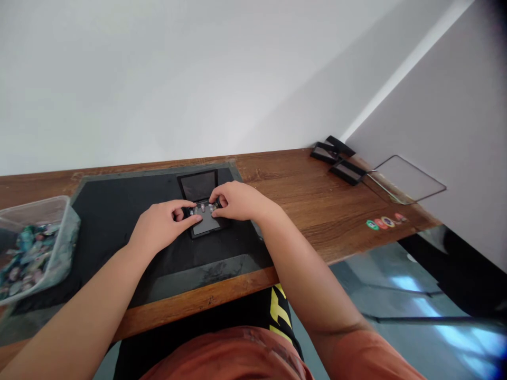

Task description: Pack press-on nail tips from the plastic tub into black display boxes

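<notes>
Open black case (206, 227) on the black mat (106, 216), in front of the person, roughly centred between both hands; its lid (199, 184) stands raised at the far side, tilted back, with a dark inner face; the base is lined with a flat grey surface, bare toward the near edge; a cluster of small shiny pieces (203, 207) sits along the far part of the base, close to the hinge side; exact count not resolvable.

Left hand (158, 227) at the left side of the case; thumb and index finger extended over the base with a narrow gap, tips beside the pieces; cannot tell whether a piece is pinched. Right hand (240, 200) at the right side; fingers curled, thumb and index tips slightly apart near the right-hand pieces; grip on any piece likewise cannot be told.

Surroundings: translucent plastic tub (62, 256) at the left, holding many small mixed pieces (34, 253), some bluish-green, some pinkish; wooden bench (285, 177) beneath the mat; at its far right corner, small black boxes (348, 171) lie grouped; a thin wire frame (421, 171) is just beside them; nearer, a row of coloured round discs (388, 222) lies on the wood.
</notes>
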Demonstrator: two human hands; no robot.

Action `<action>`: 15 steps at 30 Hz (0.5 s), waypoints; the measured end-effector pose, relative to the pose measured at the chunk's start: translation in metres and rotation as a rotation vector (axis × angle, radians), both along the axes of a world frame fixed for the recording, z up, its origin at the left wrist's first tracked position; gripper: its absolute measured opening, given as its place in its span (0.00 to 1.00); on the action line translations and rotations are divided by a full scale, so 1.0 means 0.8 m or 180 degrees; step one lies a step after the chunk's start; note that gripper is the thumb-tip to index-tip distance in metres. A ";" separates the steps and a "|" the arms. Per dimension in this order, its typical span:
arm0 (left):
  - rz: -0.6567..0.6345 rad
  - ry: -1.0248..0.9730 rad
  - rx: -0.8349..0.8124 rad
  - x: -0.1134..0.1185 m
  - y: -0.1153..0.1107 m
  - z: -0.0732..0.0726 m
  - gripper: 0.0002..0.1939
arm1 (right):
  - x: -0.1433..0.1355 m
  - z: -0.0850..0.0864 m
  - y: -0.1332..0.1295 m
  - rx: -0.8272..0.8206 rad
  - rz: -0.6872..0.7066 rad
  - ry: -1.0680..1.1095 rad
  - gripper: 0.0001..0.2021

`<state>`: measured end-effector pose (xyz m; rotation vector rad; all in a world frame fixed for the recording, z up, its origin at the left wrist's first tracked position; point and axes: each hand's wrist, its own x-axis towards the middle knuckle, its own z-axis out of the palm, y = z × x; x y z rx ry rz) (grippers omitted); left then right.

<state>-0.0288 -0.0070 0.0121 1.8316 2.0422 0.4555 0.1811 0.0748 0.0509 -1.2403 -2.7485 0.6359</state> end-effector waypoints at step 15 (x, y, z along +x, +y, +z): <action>-0.0103 -0.0135 -0.0016 -0.011 -0.004 0.004 0.30 | 0.010 0.004 0.005 -0.0138 -0.0116 0.0018 0.15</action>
